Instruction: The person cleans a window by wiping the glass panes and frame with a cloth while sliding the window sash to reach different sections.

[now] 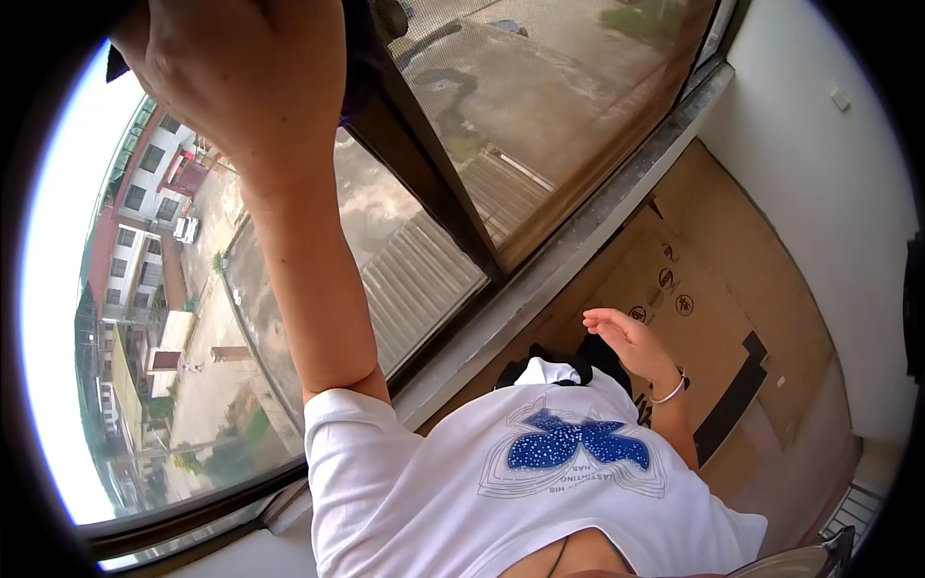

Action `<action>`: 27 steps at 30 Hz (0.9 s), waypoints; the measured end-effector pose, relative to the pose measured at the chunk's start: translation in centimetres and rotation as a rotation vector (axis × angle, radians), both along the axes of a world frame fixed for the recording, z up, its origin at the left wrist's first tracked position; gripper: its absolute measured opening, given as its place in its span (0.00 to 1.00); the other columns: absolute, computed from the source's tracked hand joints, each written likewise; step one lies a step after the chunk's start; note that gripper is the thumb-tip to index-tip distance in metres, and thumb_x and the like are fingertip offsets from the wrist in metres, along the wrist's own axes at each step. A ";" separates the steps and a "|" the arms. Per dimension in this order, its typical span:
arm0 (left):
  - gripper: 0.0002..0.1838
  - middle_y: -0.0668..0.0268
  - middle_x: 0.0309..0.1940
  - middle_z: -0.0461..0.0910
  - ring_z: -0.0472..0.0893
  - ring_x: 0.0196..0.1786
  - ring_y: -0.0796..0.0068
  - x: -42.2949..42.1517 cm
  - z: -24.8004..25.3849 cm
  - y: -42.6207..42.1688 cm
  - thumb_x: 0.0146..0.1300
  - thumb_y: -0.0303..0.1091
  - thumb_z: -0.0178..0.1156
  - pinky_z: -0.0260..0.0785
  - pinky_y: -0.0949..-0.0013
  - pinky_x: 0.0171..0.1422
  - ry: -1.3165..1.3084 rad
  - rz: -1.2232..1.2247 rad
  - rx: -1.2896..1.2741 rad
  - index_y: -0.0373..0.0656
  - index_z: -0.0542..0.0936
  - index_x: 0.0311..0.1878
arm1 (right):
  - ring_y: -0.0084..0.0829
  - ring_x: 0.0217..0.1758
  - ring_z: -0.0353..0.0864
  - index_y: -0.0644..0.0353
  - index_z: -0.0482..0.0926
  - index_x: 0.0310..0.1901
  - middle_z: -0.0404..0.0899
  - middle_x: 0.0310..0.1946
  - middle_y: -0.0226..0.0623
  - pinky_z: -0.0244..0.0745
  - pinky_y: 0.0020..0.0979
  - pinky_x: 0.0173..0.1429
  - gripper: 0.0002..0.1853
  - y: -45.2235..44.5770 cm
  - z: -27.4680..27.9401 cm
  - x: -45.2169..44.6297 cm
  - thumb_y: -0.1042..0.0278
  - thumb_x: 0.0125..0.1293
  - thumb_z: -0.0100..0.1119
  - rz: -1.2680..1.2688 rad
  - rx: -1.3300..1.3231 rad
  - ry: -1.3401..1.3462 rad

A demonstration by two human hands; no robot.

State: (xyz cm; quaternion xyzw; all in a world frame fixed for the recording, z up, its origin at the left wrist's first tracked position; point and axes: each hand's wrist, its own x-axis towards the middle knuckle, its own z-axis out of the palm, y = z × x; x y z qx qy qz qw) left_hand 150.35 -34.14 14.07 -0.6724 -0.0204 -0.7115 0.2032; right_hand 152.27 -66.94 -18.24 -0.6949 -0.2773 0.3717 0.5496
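Closest: left hand (pixel 236 67) raised at upper left of view, back toward camera; dark purple, cloth-like item (pixel 359 67) at its edge, just beside window frame (pixel 434 164); fingers out of sight, so grasp impossible to tell. Next, white T-shirt (pixel 414 486) with blue butterfly print. Right hand (pixel 621 337) lowered, released, fingers stretched out; silvery bracelet (pixel 667 393) at wrist. Behind it, printed brown cardboard (pixel 732 250) below grey sill (pixel 568 249). Outside, corrugated roof (pixel 414 279); farthest, white buildings (pixel 149 188).

Left hand (pixel 236 72) by window (pixel 424 154), right hand (pixel 626 341) lower
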 end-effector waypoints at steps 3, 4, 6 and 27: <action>0.20 0.43 0.63 0.68 0.73 0.61 0.51 1.0 -5.0 -0.6 0.64 0.31 0.54 0.63 0.55 0.65 -0.076 -0.156 0.165 0.34 0.75 0.58 | 0.27 0.53 0.78 0.65 0.75 0.56 0.80 0.50 0.38 0.72 0.27 0.57 0.16 0.7 -0.7 1.7 0.64 0.74 0.49 0.069 -0.032 0.067; 0.22 0.40 0.67 0.60 0.65 0.66 0.44 0.4 -7.7 -1.4 0.63 0.29 0.52 0.58 0.52 0.69 0.025 -0.145 -0.003 0.33 0.74 0.60 | 0.27 0.53 0.79 0.65 0.75 0.56 0.80 0.50 0.38 0.72 0.27 0.57 0.16 0.8 -0.9 2.5 0.64 0.74 0.49 0.096 -0.064 0.066; 0.26 0.38 0.71 0.51 0.57 0.72 0.39 -0.6 -14.2 -2.7 0.55 0.24 0.53 0.53 0.53 0.72 0.154 -0.148 -0.276 0.35 0.76 0.60 | 0.27 0.54 0.79 0.65 0.74 0.57 0.80 0.50 0.39 0.72 0.27 0.57 0.16 0.9 -1.0 4.0 0.64 0.74 0.49 0.141 -0.112 0.068; 0.17 0.50 0.52 0.78 0.76 0.55 0.45 -4.1 -41.6 -13.0 0.69 0.34 0.51 0.69 0.56 0.59 0.615 -0.300 -1.648 0.39 0.73 0.59 | 0.32 0.58 0.77 0.63 0.65 0.66 0.72 0.60 0.46 0.73 0.31 0.58 0.25 -1.3 -2.3 12.6 0.64 0.71 0.53 0.416 -0.198 -0.020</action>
